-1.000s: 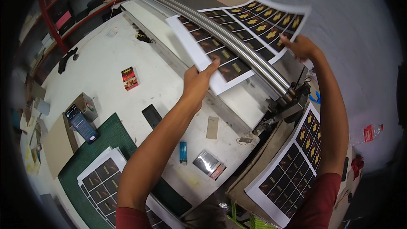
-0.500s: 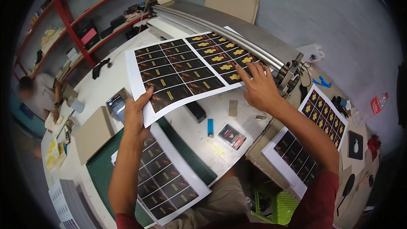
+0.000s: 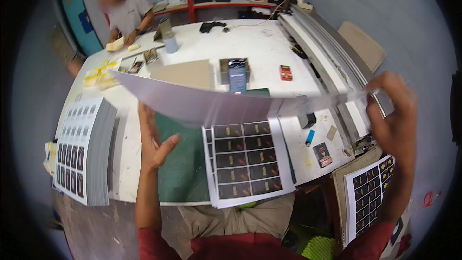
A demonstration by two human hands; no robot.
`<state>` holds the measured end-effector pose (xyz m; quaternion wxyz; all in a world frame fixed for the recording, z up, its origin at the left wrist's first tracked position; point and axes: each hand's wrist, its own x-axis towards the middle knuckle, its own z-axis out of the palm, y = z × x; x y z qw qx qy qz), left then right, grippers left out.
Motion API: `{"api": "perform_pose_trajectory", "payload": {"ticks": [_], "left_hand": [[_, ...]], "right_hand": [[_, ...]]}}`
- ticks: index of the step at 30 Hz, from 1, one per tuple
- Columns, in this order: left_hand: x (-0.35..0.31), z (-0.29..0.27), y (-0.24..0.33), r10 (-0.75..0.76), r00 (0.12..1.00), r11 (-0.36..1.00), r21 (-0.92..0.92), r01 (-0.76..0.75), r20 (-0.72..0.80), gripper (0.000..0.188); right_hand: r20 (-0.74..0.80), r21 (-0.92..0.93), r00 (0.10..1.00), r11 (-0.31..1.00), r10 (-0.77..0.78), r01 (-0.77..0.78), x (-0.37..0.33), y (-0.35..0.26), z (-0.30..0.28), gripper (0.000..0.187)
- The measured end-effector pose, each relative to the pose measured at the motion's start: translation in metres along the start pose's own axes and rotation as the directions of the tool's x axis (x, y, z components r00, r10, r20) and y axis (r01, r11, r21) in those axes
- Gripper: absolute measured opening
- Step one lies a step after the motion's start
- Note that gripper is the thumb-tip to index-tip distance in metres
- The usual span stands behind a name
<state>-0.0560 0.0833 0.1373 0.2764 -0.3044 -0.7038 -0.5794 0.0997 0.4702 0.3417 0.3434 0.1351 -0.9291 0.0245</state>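
Observation:
A large printed paper sheet, blurred by motion and seen nearly edge-on, spans the space in front of me with its pale side showing. My right hand pinches its right end between thumb and fingers. At its lower left edge is my left hand, thumb stretched away, fingers upright against or close to the paper. Below lies a small pile of dark printed sheets, partly on a green cutting mat. More printed sheets lie on a board at the right, near my right forearm.
A thick paper stack stands at the left. A phone, red box, blue lighter and dark card pack lie on the white table. A long metal rail machine borders its right. A person works at the far left.
The view has turned left. The sheet has gone from lying tilted, print visible, to nearly edge-on. My left hand's thumb has come off it; my right hand now pinches its right end.

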Motion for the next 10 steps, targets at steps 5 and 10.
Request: {"api": "perform_pose_trajectory", "payload": {"ticks": [5,10], "left_hand": [[-0.034,-0.055,0.053,-0.375,0.925,0.899,-0.265,0.348,-0.056,0.077],[-0.08,-0.117,0.026,-0.543,0.836,0.832,-0.194,0.521,-0.084,0.077]], "right_hand": [[0.151,0.161,0.978,0.979,-0.148,0.123,0.083,0.002,0.013,0.035],[0.606,0.345,0.781,0.934,-0.149,-0.089,0.131,-0.017,0.153,0.046]]}}
